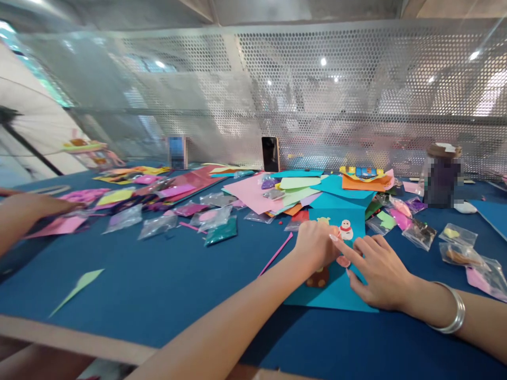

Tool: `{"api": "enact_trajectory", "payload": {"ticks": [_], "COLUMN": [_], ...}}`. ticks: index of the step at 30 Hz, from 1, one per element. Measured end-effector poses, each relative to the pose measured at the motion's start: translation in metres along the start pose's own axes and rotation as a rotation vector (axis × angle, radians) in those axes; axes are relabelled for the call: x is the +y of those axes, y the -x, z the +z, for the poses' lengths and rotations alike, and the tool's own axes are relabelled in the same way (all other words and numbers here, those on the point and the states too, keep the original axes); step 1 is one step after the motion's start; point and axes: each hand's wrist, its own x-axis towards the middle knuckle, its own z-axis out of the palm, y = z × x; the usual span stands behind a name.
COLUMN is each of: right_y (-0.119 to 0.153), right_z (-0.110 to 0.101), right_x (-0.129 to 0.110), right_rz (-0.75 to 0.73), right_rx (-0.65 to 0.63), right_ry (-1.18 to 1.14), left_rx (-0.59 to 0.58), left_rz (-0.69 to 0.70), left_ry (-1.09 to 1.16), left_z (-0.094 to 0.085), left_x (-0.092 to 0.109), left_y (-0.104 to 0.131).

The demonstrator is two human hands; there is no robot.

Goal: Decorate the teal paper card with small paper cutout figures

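Note:
A blue sheet (340, 295) lies on the dark blue tabletop, bearing a snowman cutout (346, 230), a brown spotted shape (318, 278) and a pinkish round piece (343, 261). My left hand (317, 244) is over the middle of the sheet, its fingers closed together at a small orange-pink piece too hidden to identify. From the right, my right hand (378, 269) reaches over the sheet with its fingers apart, the index fingertip touching beside the left fingers. A silver bangle (455, 309) is on my right wrist.
Colored papers (253, 192) and small plastic bags (158, 226) spread across the table's back. A phone (271, 154) leans against the perforated panel. A dark cup (441, 177) stands right. Another person's hand (51, 207) reaches in at left. A pink stick (276, 254) lies near my left hand.

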Motion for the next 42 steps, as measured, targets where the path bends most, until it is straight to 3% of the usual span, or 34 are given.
{"api": "enact_trajectory", "payload": {"ticks": [6, 10, 13, 16, 20, 25, 31, 35, 42], "right_y": [0.0, 0.002, 0.0, -0.003, -0.007, -0.007, -0.006, -0.006, -0.006], "right_z": [0.0, 0.003, 0.008, 0.011, 0.009, 0.008, 0.014, 0.014, 0.011], "right_x": [0.002, 0.007, 0.015, 0.024, 0.027, 0.026, 0.029, 0.03, 0.026], "right_rz": [-0.055, -0.117, 0.091, 0.342, 0.27, 0.265, 0.425, 0.568, 0.427], "right_rx": [0.005, 0.163, 0.253, 0.183, 0.094, 0.094, 0.069, 0.011, 0.015], "right_ry": [0.014, -0.126, -0.351, -0.581, -0.792, -0.832, -0.854, -0.986, -0.874], "left_rx": [-0.001, 0.069, 0.086, 0.091, 0.168, 0.326, 0.474, 0.462, 0.424], "left_rz": [0.015, 0.108, 0.163, 0.292, 0.422, 0.393, 0.305, 0.387, 0.482], "left_ry": [0.062, 0.092, 0.111, 0.199, 0.29, 0.223, 0.248, 0.218, 0.104], "left_z": [0.0, 0.008, 0.015, 0.019, 0.022, 0.027, 0.027, 0.025, 0.026], "left_x": [0.005, 0.002, -0.002, -0.004, -0.004, -0.006, -0.006, -0.005, -0.006], "left_y": [0.003, 0.002, -0.001, -0.002, -0.002, -0.003, -0.004, -0.002, -0.001]}}
